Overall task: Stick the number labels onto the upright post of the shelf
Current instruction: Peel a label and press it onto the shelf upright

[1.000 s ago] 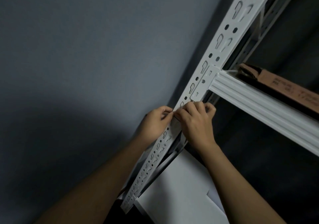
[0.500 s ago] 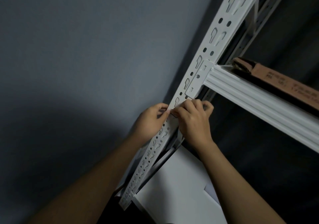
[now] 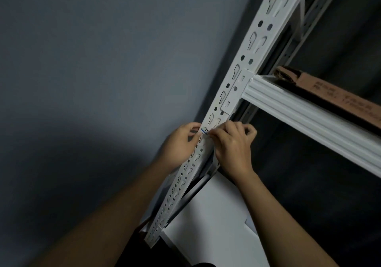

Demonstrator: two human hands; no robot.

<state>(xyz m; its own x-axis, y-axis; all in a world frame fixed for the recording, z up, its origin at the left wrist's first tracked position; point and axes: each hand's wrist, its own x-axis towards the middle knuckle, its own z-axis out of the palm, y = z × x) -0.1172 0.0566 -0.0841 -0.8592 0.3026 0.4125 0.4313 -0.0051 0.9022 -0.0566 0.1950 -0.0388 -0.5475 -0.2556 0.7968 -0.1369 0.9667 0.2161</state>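
Observation:
A white perforated upright post (image 3: 255, 40) of the shelf runs from the top right down to the bottom centre. A small white number label (image 3: 204, 131) with a blue edge lies on the post's front face, just below the beam bracket. My left hand (image 3: 181, 143) curls round the post's left edge, thumb beside the label. My right hand (image 3: 231, 145) comes from the right, and its fingertips pinch the label's right end against the post. Most of the label is hidden by my fingers.
A white horizontal shelf beam (image 3: 309, 122) joins the post at a bracket (image 3: 235, 93). A long brown cardboard box (image 3: 329, 95) lies on that shelf. A white flat panel (image 3: 210, 221) sits below. A grey wall (image 3: 103, 60) fills the left.
The view has shifted slightly, so the post and hands sit a little lower left. My fingers have parted a bit and the label's blue edge now shows between them.

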